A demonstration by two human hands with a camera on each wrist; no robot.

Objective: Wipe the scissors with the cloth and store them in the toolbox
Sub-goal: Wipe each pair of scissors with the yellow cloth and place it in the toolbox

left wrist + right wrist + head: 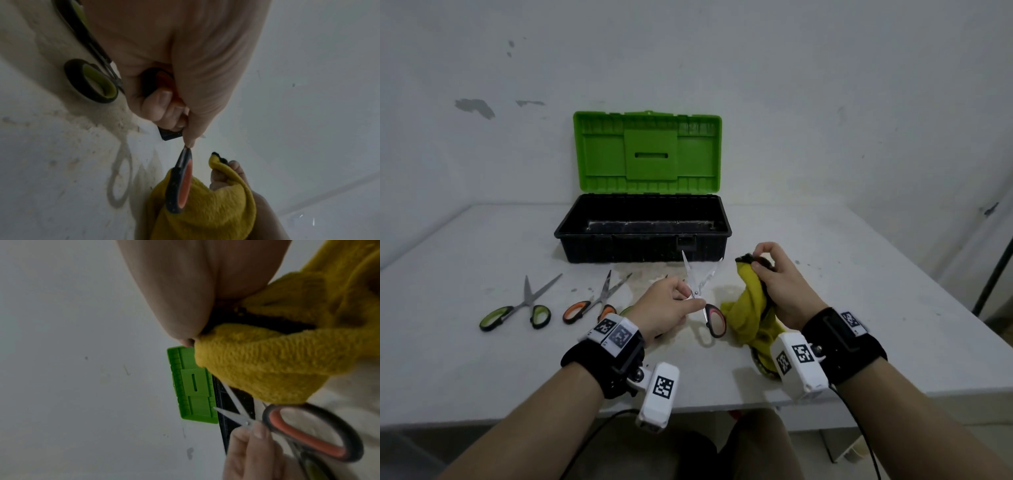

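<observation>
My left hand (pixel 666 301) pinches steel scissors with red-black handles (pixel 700 296) at the pivot, blades apart, above the table | my right hand (pixel 779 286) clutches bunched yellow cloth (pixel 748 308) | black toolbox with raised green lid (pixel 640 228) behind.

pale table (pixel 482 370), open toolbox (pixel 640 236), green-handled scissors (pixel 517 310), orange-handled scissors (pixel 594 301) lying on it

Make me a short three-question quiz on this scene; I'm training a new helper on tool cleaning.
1. True or false: the toolbox lid stands open.
2. Which hand holds the yellow cloth? A left, B right.
3. Fill in: the left hand holds the red-handled scissors with blades ____.

Key: 1 true. 2 B, the right hand. 3 open.
</observation>
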